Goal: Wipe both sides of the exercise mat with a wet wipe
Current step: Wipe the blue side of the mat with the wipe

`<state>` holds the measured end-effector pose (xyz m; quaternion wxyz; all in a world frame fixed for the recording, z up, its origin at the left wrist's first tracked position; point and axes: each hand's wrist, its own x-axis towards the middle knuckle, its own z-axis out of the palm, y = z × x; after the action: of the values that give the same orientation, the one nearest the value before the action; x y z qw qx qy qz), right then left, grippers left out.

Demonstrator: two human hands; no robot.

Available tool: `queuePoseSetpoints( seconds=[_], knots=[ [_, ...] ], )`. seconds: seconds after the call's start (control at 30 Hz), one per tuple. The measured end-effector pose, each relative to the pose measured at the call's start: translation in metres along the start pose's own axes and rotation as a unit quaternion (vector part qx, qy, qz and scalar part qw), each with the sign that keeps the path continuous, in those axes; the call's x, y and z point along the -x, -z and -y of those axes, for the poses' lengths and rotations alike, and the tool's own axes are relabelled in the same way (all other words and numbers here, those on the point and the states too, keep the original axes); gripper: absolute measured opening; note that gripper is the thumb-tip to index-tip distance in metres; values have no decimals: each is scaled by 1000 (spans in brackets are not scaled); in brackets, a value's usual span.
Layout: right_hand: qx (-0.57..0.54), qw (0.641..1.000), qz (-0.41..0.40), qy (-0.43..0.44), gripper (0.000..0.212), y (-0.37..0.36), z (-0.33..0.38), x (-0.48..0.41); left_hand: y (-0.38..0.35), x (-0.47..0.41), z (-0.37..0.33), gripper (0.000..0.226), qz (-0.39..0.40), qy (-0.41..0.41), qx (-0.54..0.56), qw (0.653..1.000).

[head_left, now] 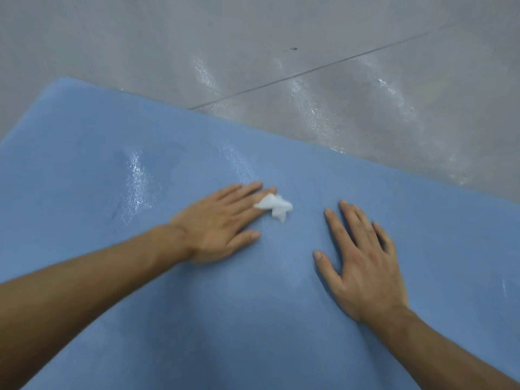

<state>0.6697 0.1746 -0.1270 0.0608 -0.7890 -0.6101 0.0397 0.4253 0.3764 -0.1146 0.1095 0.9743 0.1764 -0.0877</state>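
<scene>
Left hand (pixel 216 223) presses a crumpled wet wipe (pixel 274 206) onto the blue exercise mat (pixel 140 305), fingers straight; right hand (pixel 363 263) lies flat nearby, fingers spread.

A: Where's the left hand (pixel 216 220)?
B: Flat on the mat (pixel 84 130), back from its far edge, fingers straight, pressing the wipe (pixel 274 206) (forearm bare, stretched across the mat).
A: And the right hand (pixel 363 260)?
B: Also palm-down on the mat, fingers spread, just beside the left.
</scene>
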Motion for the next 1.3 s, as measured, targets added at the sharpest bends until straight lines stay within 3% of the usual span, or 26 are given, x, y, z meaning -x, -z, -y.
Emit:
queuePoseSetpoints(
  seconds=[0.33, 0.67, 0.83, 0.97, 1.07, 1.17, 1.3],
  knots=[
    [-8, 1000, 9, -6, 72, 1, 0, -1, 36, -86, 68, 65, -25, 178, 58, 982],
    [-5, 1000, 0, -5, 72, 1, 1, -1, 2, 8, -18, 71, 15, -84, -18, 996],
    [-2, 1000, 3, -3, 73, 1, 0, 0, 2, 45, -5, 69, 38, -125, -46, 990],
    [0, 1000, 6, -4, 73, 1, 1, -1, 10, 16, 31, 68, 17, -29, -16, 999],
    [3, 1000, 8, -5, 73, 0, 0, -1, 26, -16, 72, 77, -21, 132, 62, 989],
    [7, 1000, 6, -3, 73, 0, 0, -1, 39, -28, 114, 69, -41, 254, 73, 963],
    [7, 1000, 7, -2, 73, 0, 0, -1, 35, -21, 123, 78, -36, 262, 82, 961]
  ],
)
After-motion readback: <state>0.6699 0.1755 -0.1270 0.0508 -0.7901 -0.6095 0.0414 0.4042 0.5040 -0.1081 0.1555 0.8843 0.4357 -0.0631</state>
